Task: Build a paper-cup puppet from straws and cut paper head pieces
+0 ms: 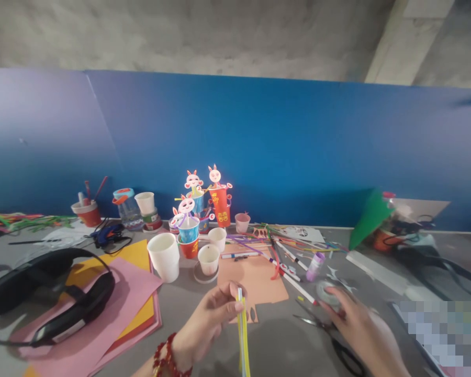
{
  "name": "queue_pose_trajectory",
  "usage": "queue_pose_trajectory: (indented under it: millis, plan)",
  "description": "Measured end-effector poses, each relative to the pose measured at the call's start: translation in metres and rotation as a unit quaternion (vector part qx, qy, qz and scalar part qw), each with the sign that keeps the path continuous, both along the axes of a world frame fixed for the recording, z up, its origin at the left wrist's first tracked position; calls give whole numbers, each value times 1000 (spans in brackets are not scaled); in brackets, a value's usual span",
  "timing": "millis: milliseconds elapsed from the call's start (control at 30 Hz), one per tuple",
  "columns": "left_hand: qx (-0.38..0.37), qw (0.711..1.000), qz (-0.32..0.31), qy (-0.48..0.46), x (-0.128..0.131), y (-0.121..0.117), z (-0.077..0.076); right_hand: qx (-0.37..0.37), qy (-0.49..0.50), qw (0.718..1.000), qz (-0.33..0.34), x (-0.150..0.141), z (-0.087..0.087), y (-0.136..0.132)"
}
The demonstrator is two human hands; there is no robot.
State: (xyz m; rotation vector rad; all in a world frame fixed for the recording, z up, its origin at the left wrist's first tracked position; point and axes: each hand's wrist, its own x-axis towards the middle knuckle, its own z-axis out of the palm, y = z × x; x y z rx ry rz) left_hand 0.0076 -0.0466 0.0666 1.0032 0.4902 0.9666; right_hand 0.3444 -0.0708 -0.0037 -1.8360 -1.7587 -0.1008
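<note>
Low in the middle, my left hand is closed, pinching a thin white stick between thumb and fingers. A yellow strip, perhaps a pipe cleaner, runs down along the stick. My right hand has its fingertips on a roll of clear tape to the right. Black-handled scissors lie just below that hand, their blades pointing left. Under the left fingers is a small orange paper piece with cut-outs. Behind it lies a larger orange sheet.
Paper cups with rabbit figures stand at the back centre, near several white cups. At left, a black headset rests on coloured paper. Markers and a purple glue stick lie right of centre. A blue partition rises behind.
</note>
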Motion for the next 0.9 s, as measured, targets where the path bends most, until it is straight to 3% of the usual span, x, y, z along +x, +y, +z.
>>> queue_pose_trajectory:
  millis: [33,100,200,267,367,500,600,733,833,900]
  plan:
    - [-9,1000,7,0,0,1,-1,-10,42,999,4,-12,9,-2]
    - [-23,1000,20,-3,-1,4,-2,-35,160,983,85,-44,30,-5]
    - [-26,999,33,-7,0,9,0,-69,306,920,237,-99,59,-7]
    - [-19,999,46,-7,2,11,2,-105,369,871,307,-131,69,-2]
    - [-8,997,75,-7,3,16,0,-164,472,785,366,-164,70,12]
    - [-36,995,88,-37,2,21,-12,-256,611,648,376,-181,65,25]
    - [-34,995,70,-57,1,22,-19,-284,659,580,386,-183,59,28]
    - [-8,997,58,-52,1,22,-21,-272,704,537,376,-181,45,32]
    - [-34,996,72,-43,1,22,-24,-267,718,538,350,-179,38,34]
    - [-37,995,89,-39,2,22,-26,-264,717,554,330,-178,37,34]
